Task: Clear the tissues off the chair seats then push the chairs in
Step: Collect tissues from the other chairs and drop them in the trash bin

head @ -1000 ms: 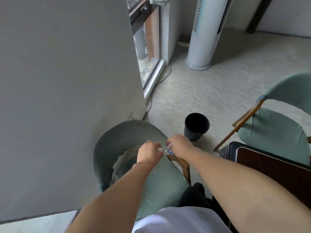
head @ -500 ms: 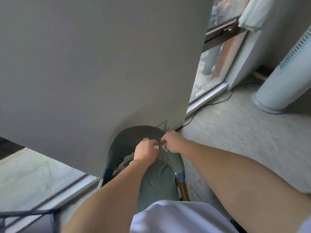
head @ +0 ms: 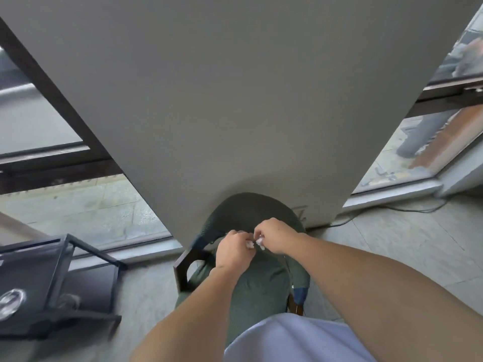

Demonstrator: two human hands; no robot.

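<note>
Two hands meet in the middle of the frame, just below center, over a green chair. The left hand and the right hand are close together, fingers curled, and both pinch small white bits of tissue between them. The tissue looks crumpled and tiny — only little white scraps show past the fingers. It is held just above the chair seat, near the chair's curved back.

A big grey wall panel fills the top and middle of the frame, and the chair back sits right up against its lower end. Dark window frames run down the upper left, with glass at the right edge too. A thin dark cable lies on the pale floor tiles at the right. At the lower left stands a dark metal rack with a shiny round thing on it, too blurred to name. I cannot tell if anything else sits inside the rack.

The chair has green fabric, a dark wooden arm on the left side and a blue patch on the right arm. At the bottom of the frame is a bit of the person's pale shirt, and both bare arms reach up from there.
</note>
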